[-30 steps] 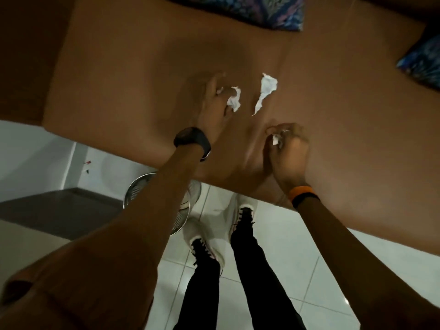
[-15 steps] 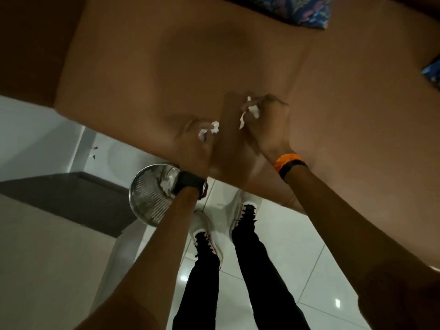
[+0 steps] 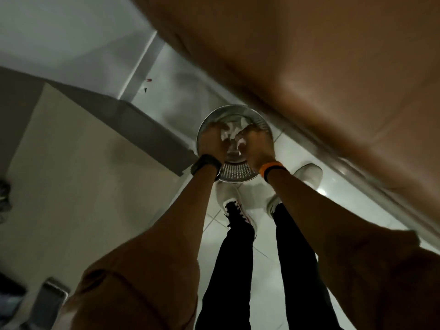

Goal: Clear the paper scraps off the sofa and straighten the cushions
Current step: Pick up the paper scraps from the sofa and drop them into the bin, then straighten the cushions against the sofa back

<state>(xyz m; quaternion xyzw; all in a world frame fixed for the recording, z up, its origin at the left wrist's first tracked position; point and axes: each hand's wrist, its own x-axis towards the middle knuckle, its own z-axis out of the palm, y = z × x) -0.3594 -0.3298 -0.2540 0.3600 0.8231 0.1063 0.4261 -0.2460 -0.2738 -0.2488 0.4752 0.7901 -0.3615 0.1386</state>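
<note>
Both of my hands are held over the round metal mesh bin (image 3: 238, 177), which stands on the floor beside the brown sofa (image 3: 333, 67). My left hand (image 3: 210, 142), with a black watch on the wrist, is curled above the bin's left rim; blur hides what it holds. My right hand (image 3: 258, 148), with an orange wristband, is closed with a white paper scrap (image 3: 241, 147) at its fingertips. More white paper (image 3: 232, 128) shows inside the bin between the hands. No cushions are in view.
The sofa's front edge runs diagonally across the upper right. A beige block-like surface (image 3: 83, 186) fills the left. My feet in white shoes (image 3: 234, 206) stand on white floor tiles just behind the bin.
Both hands have left the sofa seat with the scraps and come down over the bin. My view has swung from the seat to the floor.
</note>
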